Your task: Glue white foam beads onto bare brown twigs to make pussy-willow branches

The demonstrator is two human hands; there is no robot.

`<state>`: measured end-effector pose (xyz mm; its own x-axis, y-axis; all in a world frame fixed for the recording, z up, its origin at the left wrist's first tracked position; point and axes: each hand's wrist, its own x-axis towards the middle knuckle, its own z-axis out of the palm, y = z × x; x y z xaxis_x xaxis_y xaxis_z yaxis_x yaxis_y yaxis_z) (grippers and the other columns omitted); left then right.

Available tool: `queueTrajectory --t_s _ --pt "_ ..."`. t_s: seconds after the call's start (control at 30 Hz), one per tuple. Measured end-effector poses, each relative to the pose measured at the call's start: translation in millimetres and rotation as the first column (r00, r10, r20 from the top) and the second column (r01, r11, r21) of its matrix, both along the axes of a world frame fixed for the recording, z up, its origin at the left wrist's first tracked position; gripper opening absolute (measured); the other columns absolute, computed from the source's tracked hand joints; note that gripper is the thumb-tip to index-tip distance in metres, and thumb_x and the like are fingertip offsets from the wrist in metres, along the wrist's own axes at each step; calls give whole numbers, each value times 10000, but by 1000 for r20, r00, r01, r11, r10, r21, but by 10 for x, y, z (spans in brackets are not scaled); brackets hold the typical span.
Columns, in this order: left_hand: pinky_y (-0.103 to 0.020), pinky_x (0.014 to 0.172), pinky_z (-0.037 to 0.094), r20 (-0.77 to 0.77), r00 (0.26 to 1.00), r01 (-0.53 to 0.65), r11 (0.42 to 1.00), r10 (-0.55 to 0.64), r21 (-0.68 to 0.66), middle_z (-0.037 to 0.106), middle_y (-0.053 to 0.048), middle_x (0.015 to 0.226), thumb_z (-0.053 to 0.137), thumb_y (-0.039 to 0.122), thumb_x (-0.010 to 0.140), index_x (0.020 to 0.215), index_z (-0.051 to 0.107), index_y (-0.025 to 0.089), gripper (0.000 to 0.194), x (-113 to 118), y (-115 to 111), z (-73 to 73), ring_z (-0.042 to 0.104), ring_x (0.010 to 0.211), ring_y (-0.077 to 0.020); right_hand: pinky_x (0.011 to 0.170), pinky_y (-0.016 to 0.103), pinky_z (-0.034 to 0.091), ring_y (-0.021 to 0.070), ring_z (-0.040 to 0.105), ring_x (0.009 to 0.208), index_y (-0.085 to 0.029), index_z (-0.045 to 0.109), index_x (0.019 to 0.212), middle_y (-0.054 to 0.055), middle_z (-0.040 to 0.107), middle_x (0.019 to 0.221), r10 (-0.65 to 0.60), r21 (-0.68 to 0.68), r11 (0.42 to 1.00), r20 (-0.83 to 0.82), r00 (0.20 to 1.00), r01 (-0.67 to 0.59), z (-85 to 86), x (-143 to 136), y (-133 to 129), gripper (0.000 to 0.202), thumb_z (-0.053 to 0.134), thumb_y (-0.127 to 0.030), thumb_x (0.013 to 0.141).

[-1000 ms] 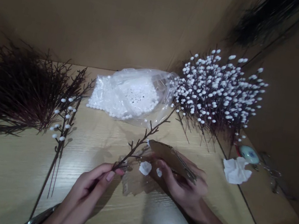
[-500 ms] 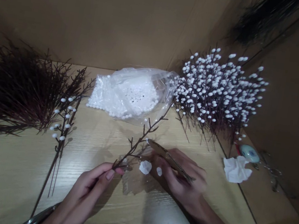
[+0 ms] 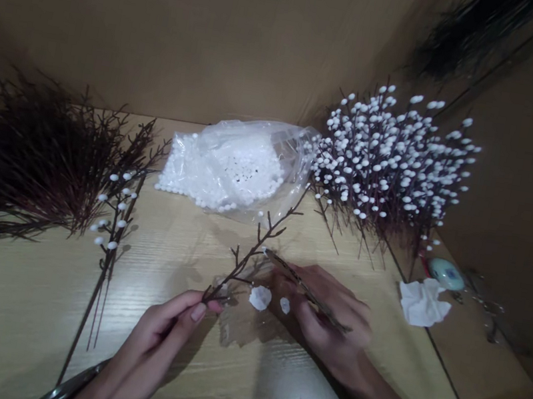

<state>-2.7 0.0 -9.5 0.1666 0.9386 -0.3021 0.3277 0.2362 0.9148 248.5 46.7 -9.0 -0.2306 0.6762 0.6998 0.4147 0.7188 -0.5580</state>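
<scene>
A bare brown artificial twig point(image 3: 248, 255) with short side stubs slants up and away from my left hand point(image 3: 169, 332), which pinches its lower end between thumb and fingers. My right hand point(image 3: 331, 321) is closed around a thin dark stick point(image 3: 310, 292). The stick's tip carries a dab of white and lies close to a side stub of the twig; whether they touch I cannot tell. Beneath both hands lies a piece of clear, brownish sheet point(image 3: 236, 329) bearing a larger white blob point(image 3: 260, 297) and a smaller one point(image 3: 285, 305).
Behind the twig lies a clear plastic bag of white beads point(image 3: 231, 167). Bare dark twigs point(image 3: 35, 156) are heaped left, beside a few white-tipped sprigs point(image 3: 116, 223). White-tipped sprigs point(image 3: 389, 158) fill the back right, near crumpled tissue point(image 3: 424, 302) and a pale green rounded object point(image 3: 445, 274).
The stick in my right hand has rolled slightly and looks narrower now, its tip staying near the twig. My left hand holds the twig almost unmoved.
</scene>
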Motion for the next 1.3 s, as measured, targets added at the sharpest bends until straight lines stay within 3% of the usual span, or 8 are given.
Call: queueTrajectory --t_s 0.23,0.5,0.73,0.97,1.03,1.17,1.3 --pt "-263 870 522 -6 1000 28 1000 -28 -4 779 -9 1051 473 455 987 1007 756 264 342 6 15 -26 683 1017 -230 746 417 642 253 742 905 -238 588 1352 78 762 1093 23 -6 1000 36 999 -23 16 23 -10 501 669 -126 870" --pt "-243 826 509 -22 999 34 999 -35 -41 764 -7 972 466 483 990 1010 739 251 359 -12 -5 -6 675 909 -205 732 427 641 263 745 900 -229 595 1346 90 758 1109 6 21 1000 45 999 -7 10 35 -31 496 674 -136 866" --pt "-256 851 505 19 1000 20 999 -20 -32 770 -2 969 481 457 984 1004 740 258 327 -2 23 5 677 929 -212 710 416 647 252 747 882 -227 600 1327 80 762 1079 24 34 999 32 999 -25 27 36 -3 471 669 -145 869" --pt "-253 816 505 30 1000 7 999 -6 -36 773 3 943 475 468 986 968 743 268 334 12 5 2 681 895 -204 755 399 638 234 733 939 -248 568 1366 72 756 1078 23 -48 999 83 996 -19 88 18 -25 491 629 -128 894" --pt "-248 796 504 24 1000 4 999 -3 -37 773 4 929 478 465 985 971 744 268 331 12 2 4 678 874 -200 751 398 639 234 736 918 -250 568 1371 70 758 1074 21 -19 1000 80 997 -19 66 30 -22 510 637 -120 883" --pt "-250 759 512 34 999 1 999 1 -46 781 -3 916 472 471 985 977 744 261 343 13 10 6 676 846 -205 746 414 638 240 734 890 -250 611 1325 73 757 1091 8 -2 1000 37 999 -8 15 59 -18 488 676 -127 857" --pt "-256 817 517 39 999 8 999 -6 -37 781 -8 965 477 457 990 991 742 255 333 16 23 -3 685 918 -214 718 397 649 229 738 829 -264 661 1239 51 764 1058 -42 -43 998 25 999 43 -1 47 -29 393 669 -152 862"
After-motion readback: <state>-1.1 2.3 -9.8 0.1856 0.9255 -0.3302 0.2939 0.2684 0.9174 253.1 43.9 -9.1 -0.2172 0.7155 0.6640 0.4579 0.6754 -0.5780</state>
